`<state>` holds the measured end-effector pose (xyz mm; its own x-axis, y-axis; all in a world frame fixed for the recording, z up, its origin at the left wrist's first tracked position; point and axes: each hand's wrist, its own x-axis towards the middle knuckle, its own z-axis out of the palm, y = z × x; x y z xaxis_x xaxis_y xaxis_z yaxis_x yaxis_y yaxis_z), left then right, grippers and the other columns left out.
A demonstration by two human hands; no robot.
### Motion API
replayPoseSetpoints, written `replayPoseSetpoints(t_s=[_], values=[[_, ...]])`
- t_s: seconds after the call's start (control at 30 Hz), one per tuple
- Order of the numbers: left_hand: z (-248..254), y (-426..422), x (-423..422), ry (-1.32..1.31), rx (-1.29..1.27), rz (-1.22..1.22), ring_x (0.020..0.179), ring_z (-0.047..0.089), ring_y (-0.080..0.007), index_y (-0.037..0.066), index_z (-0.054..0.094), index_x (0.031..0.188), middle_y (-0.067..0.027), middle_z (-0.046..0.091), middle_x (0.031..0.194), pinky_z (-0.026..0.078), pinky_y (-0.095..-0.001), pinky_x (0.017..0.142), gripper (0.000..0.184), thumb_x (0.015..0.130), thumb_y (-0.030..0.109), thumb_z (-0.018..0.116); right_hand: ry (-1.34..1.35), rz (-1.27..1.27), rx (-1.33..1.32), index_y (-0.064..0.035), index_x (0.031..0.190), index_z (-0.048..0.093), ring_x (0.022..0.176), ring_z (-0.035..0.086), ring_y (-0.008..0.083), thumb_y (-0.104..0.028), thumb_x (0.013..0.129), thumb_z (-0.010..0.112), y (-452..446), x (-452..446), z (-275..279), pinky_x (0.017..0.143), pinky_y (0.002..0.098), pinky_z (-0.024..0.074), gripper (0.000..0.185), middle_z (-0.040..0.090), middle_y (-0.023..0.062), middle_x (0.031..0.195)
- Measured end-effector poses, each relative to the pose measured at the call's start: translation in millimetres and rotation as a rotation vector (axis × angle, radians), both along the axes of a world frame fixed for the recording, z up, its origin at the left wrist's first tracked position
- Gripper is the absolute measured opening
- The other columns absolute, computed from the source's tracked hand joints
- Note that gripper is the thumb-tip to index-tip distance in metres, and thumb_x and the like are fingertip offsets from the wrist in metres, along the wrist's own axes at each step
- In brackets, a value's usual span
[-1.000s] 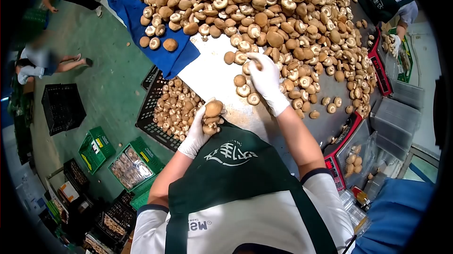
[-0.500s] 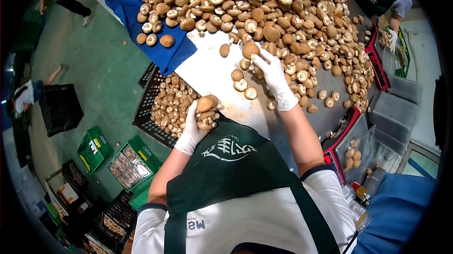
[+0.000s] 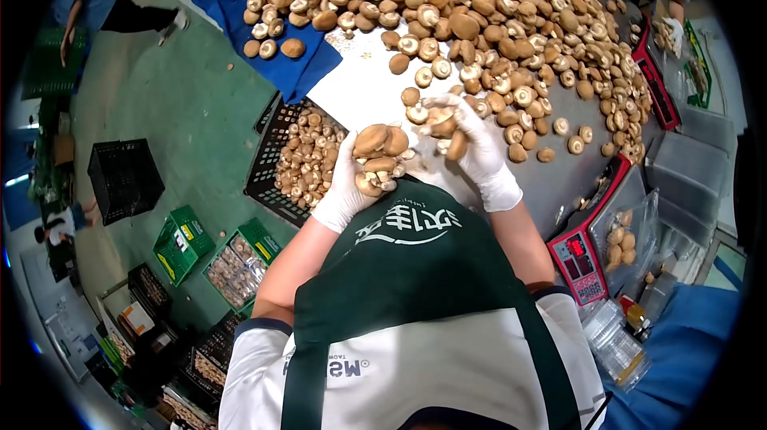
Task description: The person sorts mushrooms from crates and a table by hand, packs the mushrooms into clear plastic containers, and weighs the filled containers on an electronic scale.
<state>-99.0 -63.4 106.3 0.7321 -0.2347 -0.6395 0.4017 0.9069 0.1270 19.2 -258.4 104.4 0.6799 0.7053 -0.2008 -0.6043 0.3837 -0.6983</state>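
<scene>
My left hand (image 3: 345,189), in a white glove, is closed round several brown shiitake mushrooms (image 3: 372,141) in front of the apron. Some of them show pale stems. Across from it, my gloved right hand (image 3: 478,149) has its fingers curled round shiitake mushrooms (image 3: 457,145), just above the white tabletop. How many it holds I cannot tell. Loose mushrooms (image 3: 416,113) lie close to its fingertips. Beyond both hands rises a large heap of shiitake mushrooms (image 3: 487,22). Below and left of my left hand stands a black crate (image 3: 261,165) holding smaller mushrooms.
A blue cloth (image 3: 300,70) lies under some mushrooms at the table's left edge. At right are a red scale (image 3: 579,266) with a bag of mushrooms (image 3: 621,242), and another red scale (image 3: 657,82) near a co-worker's gloved hand (image 3: 675,37). Green crates (image 3: 182,244) stand on the floor.
My right hand has drawn back from the heap toward my left hand, with mushrooms in it. The left hand has turned slightly, still holding its mushrooms. The whole view has shifted a little.
</scene>
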Motion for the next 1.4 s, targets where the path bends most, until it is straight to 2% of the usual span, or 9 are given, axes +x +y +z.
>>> replayPoseSetpoints(t_s=[0.13,0.2,0.33,0.5,0.63,0.73,0.87,1.1,1.4], values=[[-8,-16,1,0.065,0.270,-0.145,0.080,0.065,-0.0257,0.008,0.053,0.130,-0.0138,0.067,0.103,0.053,-0.0348,0.061,0.069,0.092,0.064,0.042,-0.093,0.019,-0.451,-0.0002,0.135,0.048,0.110,0.059,0.0247,-0.034,0.086,0.072,5,-34,11,0.091,0.0335,0.0494,0.064,0.060,0.0174,0.122],[-25,-19,5,-0.191,0.425,-0.399,0.079,0.065,-0.0195,0.007,0.051,0.134,-0.0145,0.067,0.102,0.052,-0.0282,0.063,0.068,0.095,0.061,0.039,-0.667,-0.098,-0.725,-0.0024,0.130,0.053,0.117,0.056,0.0277,-0.030,0.082,0.075,-10,-44,8,0.099,0.0353,0.0445,0.060,0.059,0.0209,0.124],[1,-72,29,-0.351,0.569,-0.491,0.093,0.063,-0.0173,0.007,0.045,0.141,-0.0123,0.062,0.120,0.052,-0.0252,0.074,0.059,0.100,0.048,0.038,-0.676,-0.304,-0.705,-0.0072,0.128,0.056,0.112,0.058,0.0303,-0.026,0.083,0.074,-70,-51,33,0.098,0.0358,0.0447,0.052,0.060,0.0160,0.120],[56,-220,87,-0.798,0.821,-0.707,0.054,0.047,-0.0039,0.017,0.041,0.147,-0.0037,0.063,0.092,0.039,-0.0166,0.046,0.055,0.098,0.041,0.047,-0.421,-0.711,-0.629,-0.0042,0.137,0.048,0.115,0.054,0.0174,-0.012,0.082,0.072,-193,-73,70,0.099,0.0303,0.0438,0.060,0.058,0.0114,0.123],[127,-360,114,-1.067,0.603,-0.957,0.116,0.057,-0.0196,0.008,0.043,0.143,-0.0130,0.056,0.130,0.046,-0.0295,0.098,0.057,0.091,0.017,0.065,-0.591,-1.041,-0.766,-0.0043,0.146,0.037,0.124,0.048,0.0192,-0.003,0.084,0.066,-319,-99,119,0.105,0.0311,0.0404,0.069,0.049,0.0129,0.135],[111,-448,134,-1.567,0.696,-0.788,0.124,0.053,-0.0229,0.009,0.043,0.143,-0.0153,0.053,0.134,0.042,-0.0334,0.103,0.069,0.083,0.020,0.074,-0.539,-1.169,-0.846,-0.0054,0.147,0.035,0.126,0.046,0.0219,-0.003,0.083,0.066,-386,-116,130,0.105,0.0326,0.0398,0.071,0.049,0.0132,0.134],[78,-477,156,-2.219,1.601,-0.916,0.137,0.037,-0.0390,0.020,0.043,0.145,-0.0195,0.043,0.143,0.027,-0.0499,0.115,0.087,0.070,0.046,0.078,-0.797,-0.824,-1.638,-0.0059,0.143,0.042,0.124,0.048,0.0333,-0.008,0.079,0.067,-431,-125,83,0.105,0.0422,0.0393,0.069,0.046,0.0157,0.138],[69,-460,155,-2.112,1.419,-0.972,0.142,0.028,-0.0412,0.027,0.050,0.141,-0.0174,0.036,0.151,0.021,-0.0540,0.117,0.086,0.065,0.046,0.084,-0.789,-1.044,-1.468,-0.0039,0.133,0.054,0.125,0.049,0.0337,-0.003,0.080,0.065,-436,-125,89,0.107,0.0407,0.0398,0.054,0.053,0.0163,0.133],[50,-403,125,-1.663,1.400,-0.762,0.142,0.030,-0.0363,0.007,0.038,0.147,-0.0201,0.033,0.151,0.027,-0.0471,0.116,0.093,0.070,0.036,0.083,-0.509,-1.421,-1.244,0.0007,0.127,0.057,0.116,0.059,0.0235,0.003,0.091,0.049,-438,-135,82,0.100,0.0331,0.0453,0.037,0.061,0.0142,0.126]])
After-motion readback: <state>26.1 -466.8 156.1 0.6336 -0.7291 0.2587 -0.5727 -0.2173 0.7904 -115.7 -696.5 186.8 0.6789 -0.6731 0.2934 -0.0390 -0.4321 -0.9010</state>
